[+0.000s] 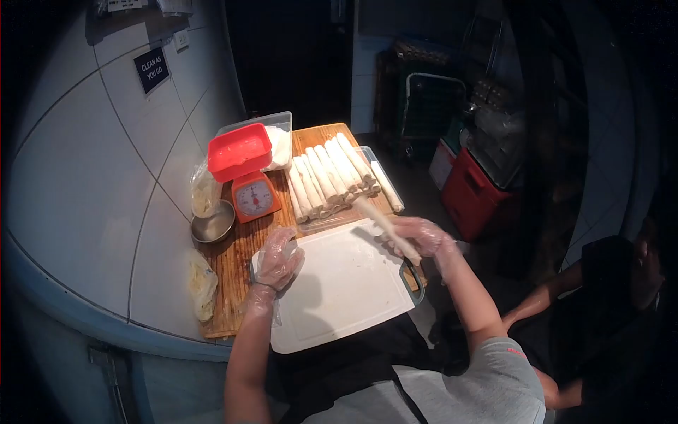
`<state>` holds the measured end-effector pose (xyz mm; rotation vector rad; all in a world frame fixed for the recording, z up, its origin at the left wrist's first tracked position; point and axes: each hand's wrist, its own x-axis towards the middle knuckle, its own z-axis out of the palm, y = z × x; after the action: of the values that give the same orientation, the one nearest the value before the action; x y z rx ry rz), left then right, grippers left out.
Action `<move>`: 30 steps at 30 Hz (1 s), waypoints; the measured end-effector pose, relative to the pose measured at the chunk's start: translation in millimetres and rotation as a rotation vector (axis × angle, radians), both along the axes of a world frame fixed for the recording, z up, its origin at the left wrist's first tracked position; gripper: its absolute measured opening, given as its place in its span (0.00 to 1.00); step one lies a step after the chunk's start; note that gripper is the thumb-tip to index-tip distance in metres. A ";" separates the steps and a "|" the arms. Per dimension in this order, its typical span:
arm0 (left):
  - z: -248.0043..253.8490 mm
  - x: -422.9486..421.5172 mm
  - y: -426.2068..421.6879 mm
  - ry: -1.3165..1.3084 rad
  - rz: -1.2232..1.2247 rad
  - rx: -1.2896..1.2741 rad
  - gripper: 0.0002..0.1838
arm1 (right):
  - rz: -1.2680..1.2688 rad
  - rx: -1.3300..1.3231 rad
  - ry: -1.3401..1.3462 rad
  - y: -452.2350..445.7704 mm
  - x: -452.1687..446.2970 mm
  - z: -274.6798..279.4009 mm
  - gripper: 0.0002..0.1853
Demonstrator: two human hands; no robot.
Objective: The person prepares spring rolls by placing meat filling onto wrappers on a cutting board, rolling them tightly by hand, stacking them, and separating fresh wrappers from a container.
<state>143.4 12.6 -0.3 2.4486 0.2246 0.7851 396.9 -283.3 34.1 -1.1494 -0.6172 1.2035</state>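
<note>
My right hand, in a clear plastic glove, holds one long pale roll above the right edge of the white cutting board. The roll is slightly blurred and slants from upper left to lower right. Several similar rolls lie stacked side by side in a clear tray beyond the board. Over the board's left edge is my left hand, gloved as well, its fingers slightly bent and apart with nothing in them.
An orange scale with a red pan stands at the back left, near a metal bowl and plastic bags. White tiled wall borders the left. Another person's arm shows at right, below a red crate.
</note>
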 end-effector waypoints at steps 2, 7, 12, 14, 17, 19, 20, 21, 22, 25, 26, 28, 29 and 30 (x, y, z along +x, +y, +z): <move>-1.5 1.9 3.7 0.014 -0.015 0.012 0.27 | -0.232 0.168 0.144 -26.4 -9.9 5.8 0.23; 0.9 1.6 -1.5 0.002 -0.011 0.032 0.25 | -0.485 0.004 -0.012 -16.9 41.2 12.0 0.18; 1.3 2.6 0.7 -0.002 -0.023 0.028 0.23 | -0.495 -0.289 -0.406 51.7 115.2 21.8 0.17; -3.2 4.1 2.9 -0.023 -0.021 0.068 0.22 | -0.523 -0.314 -0.650 88.7 151.7 -5.3 0.18; -1.6 5.0 2.0 0.010 0.007 0.015 0.23 | -0.287 -0.888 -1.284 130.6 154.7 7.1 0.31; 0.4 4.5 3.3 0.013 -0.013 -0.018 0.23 | -0.291 -0.951 -1.236 136.8 142.0 3.6 0.32; 5.7 2.9 -0.3 0.019 -0.013 -0.026 0.23 | -0.294 -0.958 -1.258 139.4 141.2 2.5 0.32; 8.8 2.1 -2.0 0.026 -0.014 -0.036 0.23 | -0.276 -0.945 -1.254 140.8 144.1 1.7 0.31; 7.5 2.1 -0.6 0.037 -0.024 -0.030 0.24 | -0.257 -0.934 -1.249 139.9 147.0 0.4 0.31; 5.2 2.0 1.1 0.038 -0.046 -0.026 0.24 | -0.222 -0.919 -1.202 130.6 154.7 -2.0 0.28; 5.2 2.5 1.0 0.037 -0.048 -0.016 0.25 | -0.222 -0.915 -1.173 128.6 157.9 -1.0 0.27; 5.8 1.7 1.8 0.037 -0.044 0.008 0.25 | -0.290 -0.780 -0.896 114.8 165.5 -5.7 0.24; 5.6 0.7 1.7 0.032 -0.041 0.007 0.25 | -0.350 -0.647 -0.649 99.6 168.7 -12.3 0.23; 5.3 0.4 1.2 0.025 -0.038 0.008 0.25 | -0.375 -0.355 -0.263 83.0 163.0 -16.6 0.19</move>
<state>143.8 13.8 5.0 2.4640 0.1847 0.7405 559.9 -200.3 17.5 -1.6595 -0.3635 0.8637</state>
